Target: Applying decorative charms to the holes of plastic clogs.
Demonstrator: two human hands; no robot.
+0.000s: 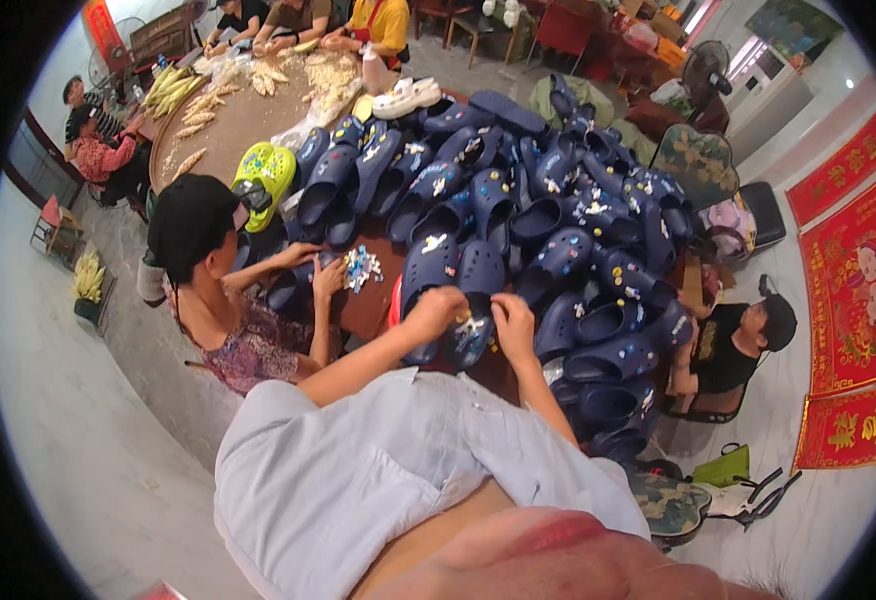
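A navy clog (469, 345) with white and coloured charms on its toe lies close to my body, between my two hands. My left hand (436, 312) is closed above its left side, fingers curled; what they pinch, if anything, is hidden. At the clog's right edge, my right hand (513, 324) grips it with bent fingers. Just beyond stand two more navy clogs, a left one (430, 268) with a pale charm and a right one (481, 268). Something red (395, 303) shows beside my left wrist. Small blue and white charms (362, 269) lie in a pile on the table to the left.
A large heap of navy clogs (598, 225) covers the table ahead and to the right. A co-worker in a black cap (193, 225) handles a clog at left; another person (748, 335) sits at right. Green clogs (270, 175) and a round table (228, 110) with corn lie beyond.
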